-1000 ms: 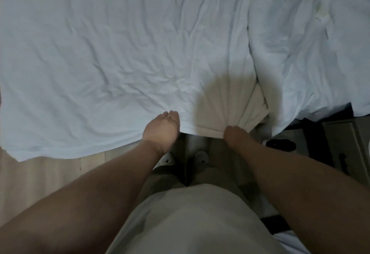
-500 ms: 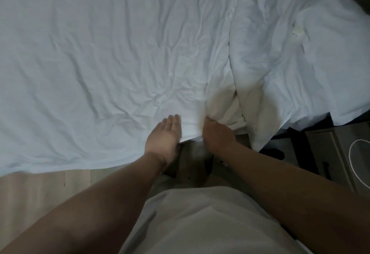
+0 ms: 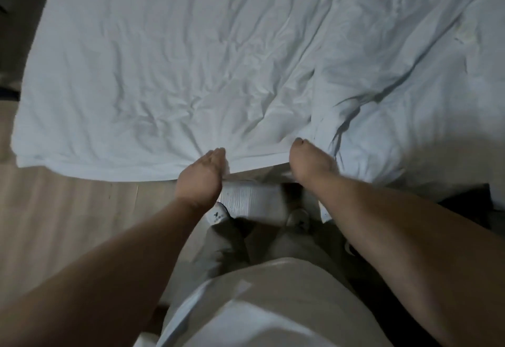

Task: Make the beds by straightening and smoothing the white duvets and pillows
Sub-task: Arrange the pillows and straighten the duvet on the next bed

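Dim bedroom, wide creased white fabric duvet [image 3: 164,59] spread flat, w/ pale wood-plank floor [image 3: 68,210] along its near edge, 2nd rumpled white duvet [image 3: 410,86] just right of it

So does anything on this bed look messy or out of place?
Yes. The white duvet is creased all over, and the bedding at its right is bunched into deep, shadowed folds instead of lying flat.
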